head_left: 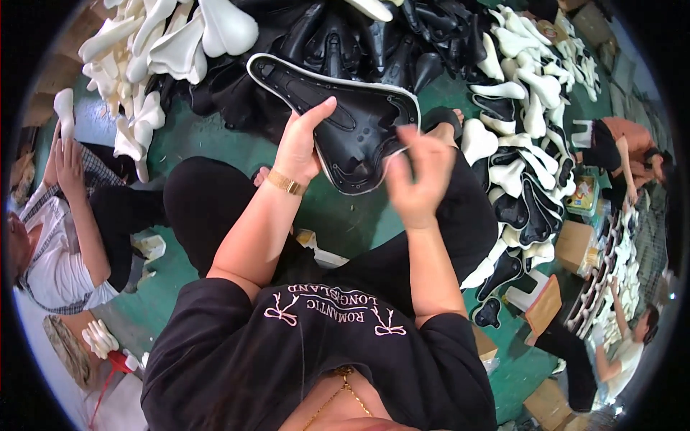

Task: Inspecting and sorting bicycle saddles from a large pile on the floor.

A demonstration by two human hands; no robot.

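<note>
A bicycle saddle (352,108) is held up in front of me, underside toward me: a black plastic base ringed by a white padded rim. My left hand (302,144) grips its left edge, thumb across the base and the other fingers hidden beneath. At its lower right edge is my right hand (420,179), smeared by motion. Its fingertips are close to the white rim; whether they pinch it, I cannot tell. Beyond the saddle lies a heap of black saddle bases (338,47).
White saddle pads (180,43) are piled at the far left. More white and black saddle parts (525,172) lie to my right on the green floor (352,223). A person (65,237) sits at left holding a white piece. Two other people work at right, near cardboard boxes (573,244).
</note>
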